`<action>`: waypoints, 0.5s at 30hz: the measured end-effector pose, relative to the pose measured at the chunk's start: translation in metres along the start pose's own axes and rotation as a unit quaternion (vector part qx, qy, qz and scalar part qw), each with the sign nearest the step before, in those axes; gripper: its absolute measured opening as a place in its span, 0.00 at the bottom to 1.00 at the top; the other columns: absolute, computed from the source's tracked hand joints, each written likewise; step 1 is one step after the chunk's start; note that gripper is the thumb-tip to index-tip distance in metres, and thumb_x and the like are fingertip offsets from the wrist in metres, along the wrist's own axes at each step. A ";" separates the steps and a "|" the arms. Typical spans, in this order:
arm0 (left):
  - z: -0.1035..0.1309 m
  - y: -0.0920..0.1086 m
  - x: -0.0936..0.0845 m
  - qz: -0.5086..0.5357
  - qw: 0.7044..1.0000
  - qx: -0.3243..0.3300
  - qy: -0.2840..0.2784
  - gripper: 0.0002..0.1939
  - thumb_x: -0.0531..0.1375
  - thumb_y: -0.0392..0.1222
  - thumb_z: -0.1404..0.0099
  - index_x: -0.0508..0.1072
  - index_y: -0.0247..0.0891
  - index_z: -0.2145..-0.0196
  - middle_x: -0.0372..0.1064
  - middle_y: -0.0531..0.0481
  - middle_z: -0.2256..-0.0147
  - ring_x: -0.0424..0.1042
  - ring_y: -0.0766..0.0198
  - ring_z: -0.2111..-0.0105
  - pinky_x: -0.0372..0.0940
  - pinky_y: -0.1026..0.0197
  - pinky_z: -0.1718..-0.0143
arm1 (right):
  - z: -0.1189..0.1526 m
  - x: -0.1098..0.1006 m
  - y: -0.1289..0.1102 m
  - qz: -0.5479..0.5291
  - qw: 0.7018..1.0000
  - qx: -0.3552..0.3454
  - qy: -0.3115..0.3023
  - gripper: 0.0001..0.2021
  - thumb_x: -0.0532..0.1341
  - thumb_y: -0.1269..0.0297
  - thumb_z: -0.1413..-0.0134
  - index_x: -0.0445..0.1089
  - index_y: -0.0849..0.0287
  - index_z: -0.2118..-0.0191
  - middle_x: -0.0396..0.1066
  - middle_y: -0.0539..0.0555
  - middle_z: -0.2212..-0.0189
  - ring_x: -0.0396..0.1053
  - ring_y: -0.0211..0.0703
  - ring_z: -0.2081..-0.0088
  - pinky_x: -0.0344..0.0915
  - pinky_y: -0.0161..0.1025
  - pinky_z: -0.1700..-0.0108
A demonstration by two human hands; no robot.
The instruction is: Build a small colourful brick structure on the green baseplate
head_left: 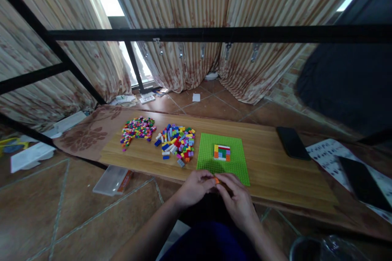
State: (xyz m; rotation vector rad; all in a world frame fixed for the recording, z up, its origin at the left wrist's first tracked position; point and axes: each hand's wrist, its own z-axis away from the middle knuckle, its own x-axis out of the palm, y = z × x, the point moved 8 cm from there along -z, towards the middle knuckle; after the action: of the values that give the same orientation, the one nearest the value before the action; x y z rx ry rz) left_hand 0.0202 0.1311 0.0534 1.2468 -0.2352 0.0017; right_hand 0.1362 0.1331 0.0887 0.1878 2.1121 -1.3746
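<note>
My left hand point(196, 187) and my right hand point(235, 195) meet at the near edge of the green baseplate point(239, 151). Between their fingertips is a small orange brick point(217, 180), partly hidden; both hands pinch it. On the baseplate lies a small block of coloured bricks point(222, 153), with white, red, yellow, orange, green and blue pieces. Left of the baseplate spreads a pile of mixed bricks point(177, 142). Farther left is a pile of smaller colourful pieces point(139, 128).
The wooden board point(266, 171) carries a black phone point(292, 142) at its right. Beyond lie a printed sheet point(327, 151) and another dark device point(364, 183). A clear plastic box point(112, 180) is below the board's left front edge. A black metal bar point(196, 34) crosses behind.
</note>
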 end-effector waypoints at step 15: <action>-0.025 0.018 -0.007 -0.259 0.956 0.083 0.106 0.11 0.55 0.41 0.39 0.74 0.36 0.61 0.72 0.49 0.65 0.68 0.65 0.71 0.61 0.62 0.67 | -0.033 -0.039 0.063 0.078 0.987 0.092 0.107 0.15 0.55 0.53 0.42 0.73 0.56 0.60 0.73 0.55 0.63 0.70 0.47 0.61 0.65 0.45 0.56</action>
State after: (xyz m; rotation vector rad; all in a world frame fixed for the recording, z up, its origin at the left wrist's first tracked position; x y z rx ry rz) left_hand 0.0152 0.1616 0.0610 1.4343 0.2885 -0.3009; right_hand 0.1813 0.1985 0.0705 0.5870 2.0861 -1.5101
